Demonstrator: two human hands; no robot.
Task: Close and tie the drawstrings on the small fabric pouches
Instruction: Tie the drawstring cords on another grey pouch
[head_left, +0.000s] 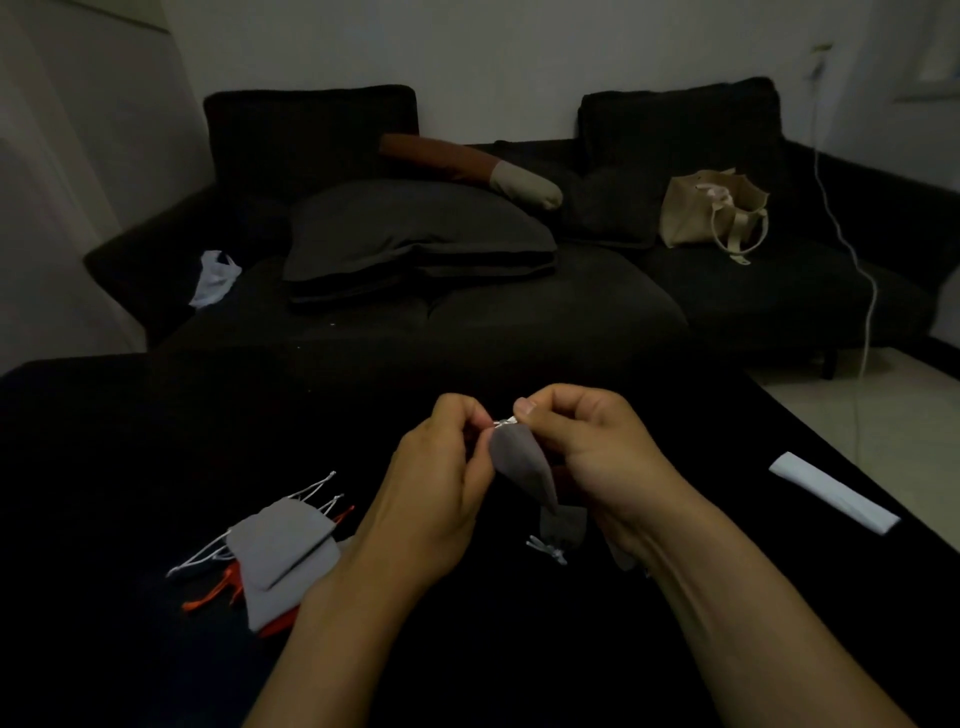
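A: Item one, the piece in hand?

B: Grey pouch (519, 462), lifted above the black table (130, 441), near centre. Its mouth is gathered to a point at the top; its body hangs down and toward the right. The left hand (441, 483) and right hand (582, 447) meet at that gathered top. The fingers of both are curled in, pinching the white drawstring (503, 423) at the neck. Thumbs sit just beside each other.

A: Item two, stock on the table?

B: A pile of pouches (280, 556) at near left: grey ones on top, orange ones beneath, overlapping. White cords fan out from it toward the far left, orange cords to the near left. The left forearm crosses the pile's right edge.

A: Item three?

B: One closed grey pouch (563, 525) lying flat on the table, just below the held one, between the two wrists, with a white knotted cord at its near-left end.

A: Item four?

B: A white folded strip (831, 491), near the table's right edge, well apart from the hands.

A: Open room?

B: Bare black surface runs from the hands to the table's far edge, and across the far left. The right edge slants away beside pale floor tiles (831, 410).

A: Beyond the table?

B: A dark sofa (571, 312) with a grey cushion (415, 234), a beige tote bag (696, 208) and a white plastic bag (213, 278). A white cable (867, 291) hangs down the wall at far right.
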